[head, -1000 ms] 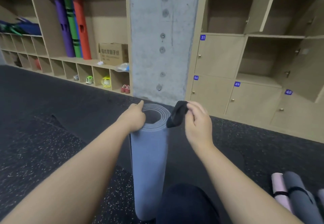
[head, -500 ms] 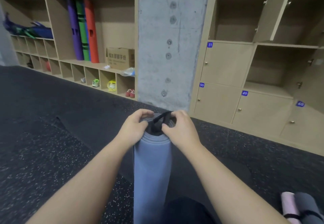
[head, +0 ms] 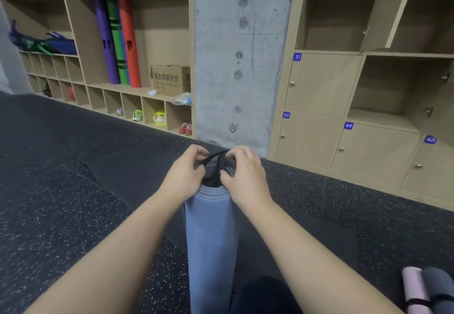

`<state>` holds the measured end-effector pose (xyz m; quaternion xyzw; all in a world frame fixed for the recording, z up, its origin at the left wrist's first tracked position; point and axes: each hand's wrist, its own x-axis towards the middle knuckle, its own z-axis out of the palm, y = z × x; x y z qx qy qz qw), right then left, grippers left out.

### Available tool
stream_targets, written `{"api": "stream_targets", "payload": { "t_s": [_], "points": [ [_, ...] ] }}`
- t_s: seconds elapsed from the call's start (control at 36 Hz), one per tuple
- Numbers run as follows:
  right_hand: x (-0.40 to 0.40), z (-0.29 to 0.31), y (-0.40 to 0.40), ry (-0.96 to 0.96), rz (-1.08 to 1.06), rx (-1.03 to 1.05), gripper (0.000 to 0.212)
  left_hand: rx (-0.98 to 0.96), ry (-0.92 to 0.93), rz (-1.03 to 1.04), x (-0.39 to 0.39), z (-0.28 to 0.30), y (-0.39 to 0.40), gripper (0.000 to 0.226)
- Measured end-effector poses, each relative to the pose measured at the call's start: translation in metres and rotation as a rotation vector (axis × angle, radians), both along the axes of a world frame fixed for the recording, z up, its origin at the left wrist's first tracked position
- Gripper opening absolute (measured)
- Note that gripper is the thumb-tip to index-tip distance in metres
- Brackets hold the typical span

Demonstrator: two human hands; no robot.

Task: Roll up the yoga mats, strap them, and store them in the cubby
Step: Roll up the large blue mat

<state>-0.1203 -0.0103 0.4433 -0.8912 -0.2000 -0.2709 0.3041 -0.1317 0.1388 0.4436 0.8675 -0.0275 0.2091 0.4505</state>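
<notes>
Both hands have come together now at the top of the rolled blue-grey rubber yoga mat (head: 211, 240), standing upright on the speckled black floor (head: 61, 215). The left hand (head: 183, 178) and right hand (head: 245, 176) each pinch the black elastic strap (head: 213, 157), stretching it open over the roll's end. Strapping is starting; storing waits.

Three rolled yoga mats: one blue (head: 211, 240), one pink (head: 415, 289), one grey (head: 439, 286), one black strap (head: 213, 158), two hands, left hand (head: 184, 176), right hand (head: 245, 173), three upright foam tubes (head: 118, 40), one cardboard box (head: 170, 80), four numbered locker doors (head: 321, 85).
</notes>
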Motion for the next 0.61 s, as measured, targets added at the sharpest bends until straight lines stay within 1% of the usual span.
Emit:
{"api": "stream_targets", "payload": {
  "t_s": [0.08,0.14,0.19,0.22,0.28,0.33,0.39,0.47,0.56,0.61],
  "points": [
    [-0.004,0.001,0.004,-0.238,-0.043,-0.096,0.039,-0.005,-0.016,0.033,0.001,-0.001,0.000,0.025],
    [-0.002,-0.002,0.006,-0.343,-0.047,-0.154,0.039,0.005,-0.019,0.046,0.001,-0.001,-0.002,0.023],
    [0.002,-0.002,0.006,-0.422,-0.056,-0.210,0.031,0.026,-0.033,0.046,0.002,0.000,-0.003,0.022],
    [0.003,-0.002,0.005,-0.453,-0.056,-0.224,0.031,0.038,-0.041,0.043,0.002,0.000,-0.004,0.022],
    [0.003,0.001,0.002,-0.479,-0.045,-0.254,0.040,0.056,-0.056,0.039,0.003,0.000,-0.006,0.022],
    [0.004,0.002,0.001,-0.505,-0.056,-0.302,0.044,0.049,-0.066,0.043,0.003,0.001,-0.009,0.023],
    [0.008,0.003,-0.001,-0.539,-0.105,-0.365,0.037,0.034,-0.063,0.048,0.004,0.001,-0.012,0.028],
    [0.013,0.006,-0.005,-0.603,-0.149,-0.443,0.008,0.072,-0.060,0.053,0.004,0.002,-0.017,0.038],
    [0.015,0.009,-0.014,-0.694,-0.108,-0.498,0.005,0.114,-0.050,0.046,0.004,0.004,-0.023,0.046],
    [0.017,0.013,-0.020,-0.735,0.003,-0.533,0.012,0.171,-0.036,0.040,0.006,0.006,-0.027,0.049]
  ]
}}
